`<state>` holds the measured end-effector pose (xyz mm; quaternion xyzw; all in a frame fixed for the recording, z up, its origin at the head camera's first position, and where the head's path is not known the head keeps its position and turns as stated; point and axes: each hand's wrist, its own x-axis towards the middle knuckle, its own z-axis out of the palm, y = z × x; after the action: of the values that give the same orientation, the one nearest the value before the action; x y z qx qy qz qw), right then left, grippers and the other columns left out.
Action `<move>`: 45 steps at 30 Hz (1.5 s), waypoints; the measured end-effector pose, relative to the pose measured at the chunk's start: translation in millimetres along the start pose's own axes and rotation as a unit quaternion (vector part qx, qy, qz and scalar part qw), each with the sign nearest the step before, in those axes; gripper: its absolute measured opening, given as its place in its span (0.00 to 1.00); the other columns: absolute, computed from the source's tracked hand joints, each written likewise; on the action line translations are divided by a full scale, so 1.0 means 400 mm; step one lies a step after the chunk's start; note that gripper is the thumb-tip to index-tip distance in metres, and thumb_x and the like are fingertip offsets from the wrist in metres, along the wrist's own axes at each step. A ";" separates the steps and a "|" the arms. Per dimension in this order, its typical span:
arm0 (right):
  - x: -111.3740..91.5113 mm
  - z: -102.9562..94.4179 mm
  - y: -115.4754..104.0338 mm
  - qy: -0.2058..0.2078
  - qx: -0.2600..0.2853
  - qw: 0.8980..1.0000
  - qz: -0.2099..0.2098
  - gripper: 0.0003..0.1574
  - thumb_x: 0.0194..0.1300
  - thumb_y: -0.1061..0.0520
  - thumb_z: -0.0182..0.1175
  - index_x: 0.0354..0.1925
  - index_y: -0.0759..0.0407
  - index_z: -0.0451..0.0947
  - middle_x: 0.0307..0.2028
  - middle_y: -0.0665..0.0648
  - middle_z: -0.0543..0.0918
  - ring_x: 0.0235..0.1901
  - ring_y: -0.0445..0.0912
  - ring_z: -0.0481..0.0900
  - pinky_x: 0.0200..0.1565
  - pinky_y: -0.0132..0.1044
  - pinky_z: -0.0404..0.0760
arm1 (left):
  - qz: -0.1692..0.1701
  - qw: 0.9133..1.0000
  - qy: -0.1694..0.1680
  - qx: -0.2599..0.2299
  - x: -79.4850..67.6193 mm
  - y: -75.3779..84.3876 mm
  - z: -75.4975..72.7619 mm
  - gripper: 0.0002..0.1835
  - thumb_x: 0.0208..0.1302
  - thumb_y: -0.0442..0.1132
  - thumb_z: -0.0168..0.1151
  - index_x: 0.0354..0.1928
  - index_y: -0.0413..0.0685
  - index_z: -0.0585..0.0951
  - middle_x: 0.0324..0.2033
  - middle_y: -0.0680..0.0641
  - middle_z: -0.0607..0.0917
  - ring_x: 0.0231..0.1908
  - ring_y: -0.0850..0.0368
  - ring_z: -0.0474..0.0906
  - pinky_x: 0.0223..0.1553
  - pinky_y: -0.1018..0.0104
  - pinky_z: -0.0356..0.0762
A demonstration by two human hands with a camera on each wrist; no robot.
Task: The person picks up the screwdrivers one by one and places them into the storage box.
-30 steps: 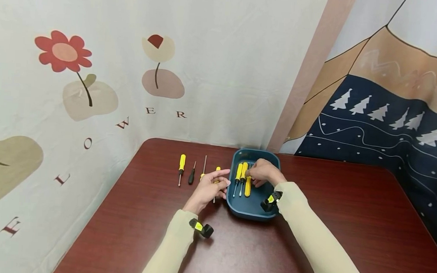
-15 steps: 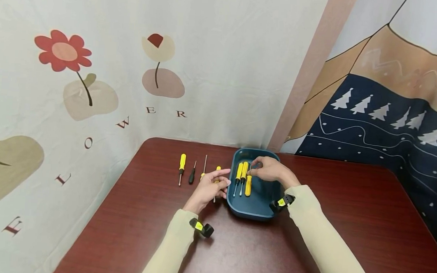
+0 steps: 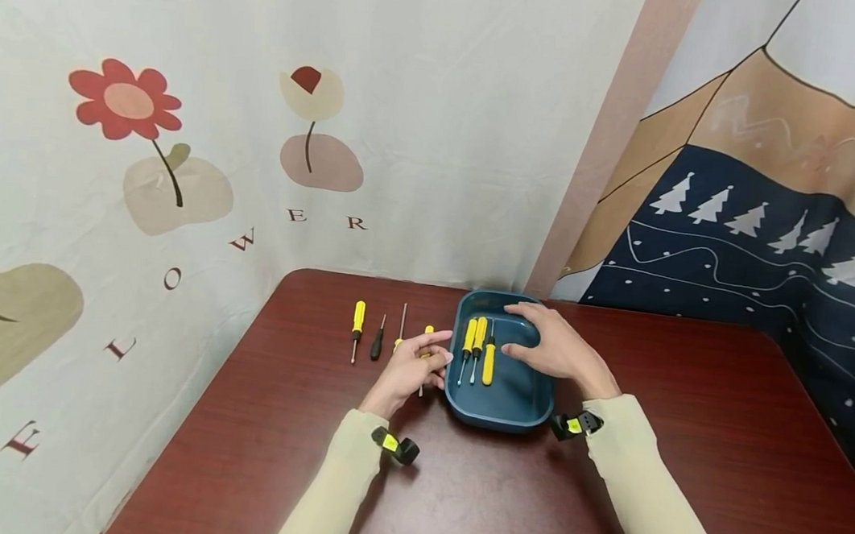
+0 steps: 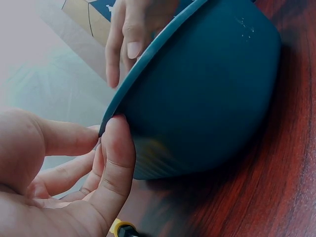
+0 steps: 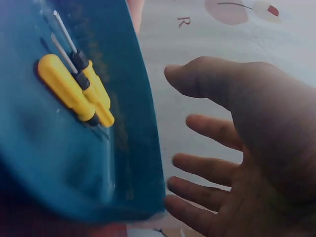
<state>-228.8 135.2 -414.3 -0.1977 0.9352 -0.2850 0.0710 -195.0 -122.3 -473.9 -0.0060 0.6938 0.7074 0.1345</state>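
In the head view a dark blue tray [image 3: 495, 418] stands on the table. My left hand [image 3: 402, 374] holds its left rim; in the left wrist view the thumb [image 4: 120, 140] presses the outer wall at the rim. Inside lie a yellow-handled screwdriver [image 3: 470, 338], a second screwdriver [image 3: 479, 336] beside it with its tip the same way, and a third screwdriver [image 3: 489, 363] turned the other way, shaft to the back. Over the tray's right side my right hand [image 3: 568, 351] hovers with fingers spread, holding nothing.
Left of the tray lie a yellow screwdriver [image 3: 358, 320], a small black screwdriver [image 3: 377, 343], and a screwdriver with a long shaft [image 3: 404, 322]. Another yellow-handled screwdriver [image 3: 429, 330] is partly hidden by my left hand. A printed curtain [image 3: 420, 137] hangs behind the table [image 3: 286, 469].
My right hand has let go of the third screwdriver, which lies in the tray, and has moved right with its fingers opening. The left hand and tray have stayed in place.
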 end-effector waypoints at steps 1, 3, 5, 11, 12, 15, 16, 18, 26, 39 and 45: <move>-0.004 0.002 0.006 0.008 0.001 1.000 0.000 0.43 0.56 0.38 0.63 0.67 0.44 0.62 0.69 0.58 0.58 0.66 0.58 0.58 0.55 0.64 0.71 | 0.000 1.000 0.001 0.001 -0.001 0.000 0.000 0.23 0.64 0.35 0.59 0.61 0.51 0.73 0.43 0.34 0.78 0.25 0.56 0.76 0.29 0.59 0.84; -0.011 0.004 0.019 0.021 0.005 1.000 -0.002 0.46 0.56 0.37 0.63 0.69 0.45 0.60 0.71 0.58 0.55 0.68 0.59 0.53 0.57 0.67 0.67 | -0.001 1.000 0.002 0.001 -0.001 0.000 0.000 0.23 0.64 0.35 0.60 0.61 0.51 0.73 0.42 0.35 0.78 0.24 0.56 0.76 0.28 0.61 0.83; -0.017 0.007 0.031 0.033 0.014 0.999 0.001 0.48 0.56 0.36 0.63 0.70 0.45 0.58 0.72 0.59 0.52 0.69 0.60 0.51 0.57 0.69 0.64 | -0.002 1.000 0.003 0.001 -0.001 -0.001 0.000 0.23 0.63 0.35 0.60 0.61 0.51 0.73 0.41 0.36 0.79 0.24 0.56 0.76 0.27 0.62 0.83; -0.034 0.010 0.064 0.077 0.059 0.995 0.022 0.53 0.56 0.35 0.62 0.72 0.46 0.50 0.72 0.61 0.51 0.67 0.61 0.55 0.58 0.68 0.64 | -0.003 1.000 0.002 -0.002 0.004 -0.005 0.000 0.22 0.64 0.35 0.59 0.60 0.54 0.74 0.41 0.36 0.79 0.23 0.56 0.76 0.26 0.63 0.83; -0.037 0.010 0.069 0.081 0.068 0.994 0.027 0.54 0.56 0.34 0.62 0.73 0.46 0.49 0.71 0.62 0.51 0.67 0.62 0.57 0.58 0.67 0.66 | -0.002 1.000 0.001 -0.004 0.005 -0.006 -0.001 0.22 0.64 0.35 0.59 0.60 0.54 0.74 0.41 0.35 0.79 0.23 0.56 0.76 0.26 0.64 0.83; -0.044 0.009 0.083 0.082 0.102 0.990 0.053 0.56 0.56 0.32 0.61 0.73 0.44 0.45 0.71 0.61 0.53 0.65 0.62 0.62 0.57 0.62 0.70 | -0.002 1.000 -0.004 -0.007 0.001 0.001 -0.001 0.22 0.64 0.34 0.59 0.60 0.53 0.74 0.43 0.33 0.78 0.24 0.56 0.76 0.26 0.64 0.83; -0.045 0.009 0.088 0.080 0.115 0.988 0.062 0.56 0.56 0.31 0.60 0.73 0.43 0.44 0.71 0.61 0.53 0.64 0.62 0.62 0.57 0.61 0.71 | 0.000 1.000 -0.004 -0.008 0.001 0.002 -0.001 0.22 0.64 0.34 0.59 0.60 0.52 0.74 0.43 0.32 0.78 0.24 0.56 0.76 0.26 0.64 0.83; -0.046 0.009 0.097 0.077 0.142 0.983 0.085 0.56 0.57 0.32 0.59 0.74 0.44 0.44 0.71 0.62 0.53 0.64 0.63 0.63 0.57 0.60 0.71 | 0.000 1.000 -0.003 -0.008 0.001 0.001 0.000 0.23 0.63 0.34 0.60 0.60 0.52 0.74 0.44 0.31 0.77 0.24 0.56 0.76 0.26 0.64 0.83; -0.048 0.017 0.120 0.052 0.277 0.946 0.160 0.49 0.63 0.40 0.58 0.73 0.49 0.47 0.68 0.64 0.61 0.59 0.58 0.72 0.57 0.53 0.74 | -0.004 1.000 0.004 -0.007 0.002 -0.005 0.003 0.22 0.63 0.34 0.61 0.60 0.53 0.75 0.44 0.33 0.78 0.24 0.57 0.76 0.25 0.65 0.82; -0.050 0.021 0.127 0.034 0.358 0.916 0.177 0.36 0.69 0.49 0.53 0.70 0.55 0.57 0.62 0.64 0.69 0.53 0.56 0.77 0.55 0.48 0.77 | 0.002 1.000 0.003 -0.004 0.004 -0.006 -0.001 0.24 0.63 0.35 0.60 0.61 0.50 0.73 0.39 0.41 0.79 0.24 0.57 0.76 0.25 0.65 0.83; -0.055 0.022 0.133 0.028 0.350 0.920 0.174 0.32 0.69 0.56 0.50 0.69 0.58 0.58 0.57 0.67 0.73 0.47 0.52 0.79 0.49 0.44 0.82 | 0.000 1.000 0.004 -0.008 0.005 -0.008 0.001 0.23 0.63 0.35 0.61 0.61 0.51 0.74 0.40 0.39 0.79 0.25 0.56 0.75 0.25 0.64 0.82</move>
<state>-224.1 180.0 -451.1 0.0138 0.7973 -0.5823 0.1583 -196.1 -121.6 -477.2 -0.0094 0.6887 0.7130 0.1314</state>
